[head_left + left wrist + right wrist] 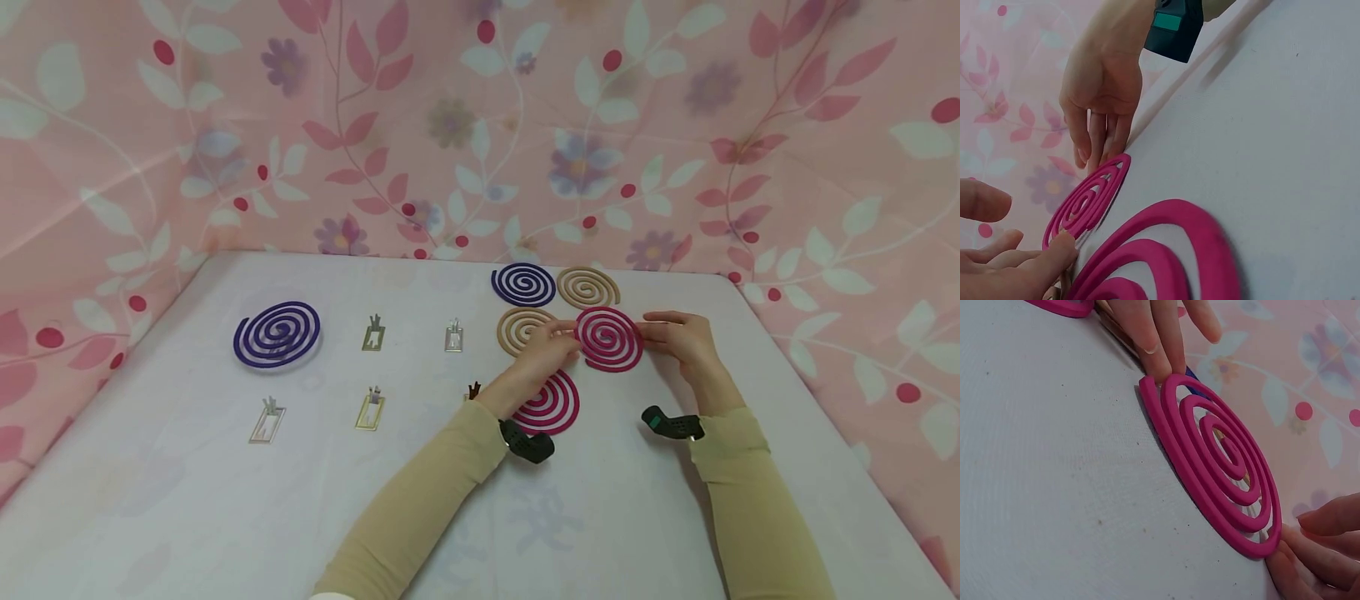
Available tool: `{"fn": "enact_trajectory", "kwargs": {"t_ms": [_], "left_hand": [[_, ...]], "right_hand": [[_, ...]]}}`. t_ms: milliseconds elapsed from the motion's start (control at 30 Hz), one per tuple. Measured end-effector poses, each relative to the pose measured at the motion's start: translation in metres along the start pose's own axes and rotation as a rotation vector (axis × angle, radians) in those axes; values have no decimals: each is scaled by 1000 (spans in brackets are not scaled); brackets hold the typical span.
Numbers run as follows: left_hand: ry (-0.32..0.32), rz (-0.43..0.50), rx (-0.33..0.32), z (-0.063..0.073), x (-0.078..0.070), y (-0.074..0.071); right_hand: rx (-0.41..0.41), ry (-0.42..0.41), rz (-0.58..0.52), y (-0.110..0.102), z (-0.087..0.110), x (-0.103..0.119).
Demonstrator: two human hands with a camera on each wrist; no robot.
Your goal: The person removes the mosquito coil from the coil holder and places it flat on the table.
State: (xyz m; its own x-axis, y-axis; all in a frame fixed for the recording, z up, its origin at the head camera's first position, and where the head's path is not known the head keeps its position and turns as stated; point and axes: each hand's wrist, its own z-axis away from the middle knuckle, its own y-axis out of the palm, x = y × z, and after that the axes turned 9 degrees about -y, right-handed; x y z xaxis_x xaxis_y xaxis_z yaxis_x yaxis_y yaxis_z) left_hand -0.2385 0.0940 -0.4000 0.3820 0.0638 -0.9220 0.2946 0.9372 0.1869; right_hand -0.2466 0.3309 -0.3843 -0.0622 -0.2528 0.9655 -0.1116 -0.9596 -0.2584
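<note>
Pink floral cloth [450, 125] behind a white table [600, 517]

Leaves, berries and blooms pattern the fabric; smooth pale covering spreads below it. Creased beige sleeves, the left one [423, 508] slanting up to the right and the right one [765, 517] leaning inward, end at black wrist cameras [527, 442]. Left hand [538, 360] and right hand [686, 337] face each other, fingers extended rather than clenched, their tips touching opposite edges of a matte, round-corded magenta spiral [609, 339]. It sits right of a tan spiral [517, 333], at or just above the surface; which, I cannot tell. Nearer lies a second magenta spiral [558, 404], partly behind the left wrist. Beyond are a purple coil [523, 285] and a tan coil [588, 287], side by side; another purple one [277, 335] lies far left. Smallest are metal stands [370, 410], flat rectangular frames with upright prongs.
</note>
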Motion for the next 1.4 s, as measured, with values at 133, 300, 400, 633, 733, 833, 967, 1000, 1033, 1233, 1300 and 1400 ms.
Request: {"fn": "enact_trajectory", "kwargs": {"t_ms": [133, 300, 400, 633, 733, 833, 967, 1000, 1033, 1233, 1300, 1400], "left_hand": [[-10, -24, 25, 2, -1, 2], [-12, -39, 37, 4, -2, 3], [-7, -44, 49, 5, -2, 4], [12, -73, 77, 4, 1, 3], [12, -76, 86, 4, 1, 3], [7, -59, 102, 4, 1, 3], [-8, -28, 128, 4, 0, 3], [-12, -21, 132, 4, 0, 3], [-12, -19, 135, 4, 0, 3], [-11, -25, 136, 4, -1, 3], [-13, -27, 135, 4, -1, 3], [-17, -30, 139, 3, -1, 2]], "right_hand": [[-18, -8, 39, 1, 1, 1], [-24, -12, 59, 3, 2, 3], [-25, -10, 66, 4, 3, 4], [-30, 4, 63, 7, 2, 5], [-33, 12, 66, 9, 2, 5], [-35, 12, 79, 10, 2, 6], [-34, 5, 88, 11, 2, 6], [-33, 4, 89, 11, 2, 6], [-32, 4, 88, 11, 2, 6], [-37, 14, 98, 12, 2, 6], [-39, 19, 102, 12, 1, 5], [-43, 27, 106, 13, 1, 6]]}}
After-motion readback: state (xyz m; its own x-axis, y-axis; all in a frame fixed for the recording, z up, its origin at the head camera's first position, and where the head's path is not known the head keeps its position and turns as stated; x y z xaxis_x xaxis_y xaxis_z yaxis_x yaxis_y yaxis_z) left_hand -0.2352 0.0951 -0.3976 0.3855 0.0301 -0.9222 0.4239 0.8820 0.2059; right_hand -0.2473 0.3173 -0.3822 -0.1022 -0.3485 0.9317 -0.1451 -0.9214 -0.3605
